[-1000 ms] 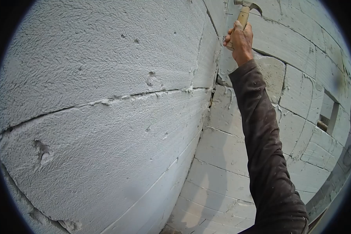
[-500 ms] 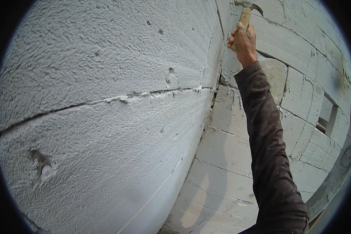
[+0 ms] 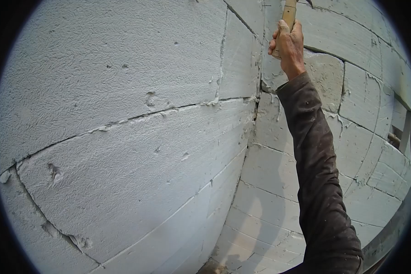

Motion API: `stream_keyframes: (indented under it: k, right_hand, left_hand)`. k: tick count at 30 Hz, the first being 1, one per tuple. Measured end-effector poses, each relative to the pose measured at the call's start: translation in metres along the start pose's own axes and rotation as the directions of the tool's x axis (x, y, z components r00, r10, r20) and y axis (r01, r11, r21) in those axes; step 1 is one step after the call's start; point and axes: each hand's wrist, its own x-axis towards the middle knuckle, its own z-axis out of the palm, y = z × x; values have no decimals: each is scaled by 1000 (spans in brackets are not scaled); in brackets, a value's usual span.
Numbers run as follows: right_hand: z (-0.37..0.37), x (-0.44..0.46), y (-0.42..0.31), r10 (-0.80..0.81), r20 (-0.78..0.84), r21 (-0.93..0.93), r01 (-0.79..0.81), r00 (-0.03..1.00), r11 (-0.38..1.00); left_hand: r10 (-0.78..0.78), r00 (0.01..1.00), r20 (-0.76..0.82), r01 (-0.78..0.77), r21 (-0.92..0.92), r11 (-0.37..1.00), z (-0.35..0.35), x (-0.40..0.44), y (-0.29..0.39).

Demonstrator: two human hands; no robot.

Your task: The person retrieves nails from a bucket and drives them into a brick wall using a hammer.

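Observation:
My right hand (image 3: 292,45) is raised high, near the corner where two block walls meet. Its fingers are wrapped round the wooden handle of a claw hammer (image 3: 289,14), which points upward. The top edge of the view cuts off most of the hammer's head; only a dark claw tip shows. A dark, dusty sleeve (image 3: 317,169) covers the arm, which reaches up from the lower right. Behind the hand stands the right wall (image 3: 338,27) of pale blocks. My left hand is out of view.
A rough pale block wall (image 3: 132,146) fills the left side, with mortar joints and small chips. A rougher block (image 3: 326,80) sits just right of my wrist. Further right, the wall has an opening (image 3: 399,121). Shadows fall on the lower right wall.
The view has shifted, showing more of the left wall's joints. The hammer's head has moved up mostly out of the picture, while my right hand keeps its grip.

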Motion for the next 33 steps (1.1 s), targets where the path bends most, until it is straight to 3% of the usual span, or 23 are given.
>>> stream_keyframes:
  k: [5, 7, 8, 9, 11, 12, 14, 15, 16, 18, 20, 24, 26, 30, 32, 33]
  right_hand:
    - [-60, -17, -24, 53, 42, -13, -52, 998, 999]
    - [-77, -25, -27, 51, 32, 36, -52, 998, 998]
    - [-86, -29, -28, 48, 34, 50, -49, 998, 998]
    - [-93, -32, -28, 53, 27, 78, -55, 998, 995]
    - [-102, -39, -29, 48, 26, 101, -50, 999, 994]
    - [-107, -42, -28, 53, 14, 126, -54, 999, 991]
    - [-114, -45, -25, 63, 13, 138, -65, 998, 988]
    - [-117, -48, -23, 64, 5, 165, -64, 998, 984]
    - [-120, -50, -23, 66, -3, 160, -65, 998, 985]
    - [-124, -55, -18, 71, -19, 176, -66, 997, 982]
    - [-127, -57, -11, 98, -19, 103, -96, 995, 990]
    - [-127, -60, 8, 98, -40, 90, -94, 994, 992]
    - [-126, -61, 13, 133, -14, 139, -130, 991, 982]
    - [-120, -60, 24, 134, -2, 160, -132, 991, 978]
    - [-117, -58, 25, 150, 13, 164, -150, 989, 975]
    - [-116, -57, 25, 163, 26, 158, -165, 986, 974]
  left_hand:
    - [-343, 937, -68, 317, -250, 915, -4, 9, 51]
    - [-194, 980, -44, 171, -318, 933, 17, 45, 81]
    - [168, 985, -36, -171, -119, 978, 34, 81, 103]
    - [197, 980, -32, -196, -326, 925, 61, 100, 125]
    - [362, 929, -81, -350, -513, 784, 128, 154, 175]
    - [398, 916, -51, -346, -601, 721, 163, 182, 200]
    - [508, 860, -56, -392, -710, 585, 238, 239, 248]
    - [547, 837, -9, -393, -706, 589, 268, 264, 271]
    - [548, 836, 28, -368, -713, 597, 293, 285, 293]
    - [616, 788, 15, -505, -557, 659, 332, 321, 333]
    - [609, 748, 264, -327, -652, 684, 355, 354, 359]
    - [625, 758, 185, -452, -542, 709, 376, 371, 404]
    - [633, 740, 228, -562, -308, 767, 384, 375, 412]
    - [690, 667, 280, -623, -297, 723, 419, 396, 409]
    - [759, 591, 271, -582, -509, 635, 463, 424, 393]
    - [759, 591, 274, -584, -503, 637, 480, 437, 385]
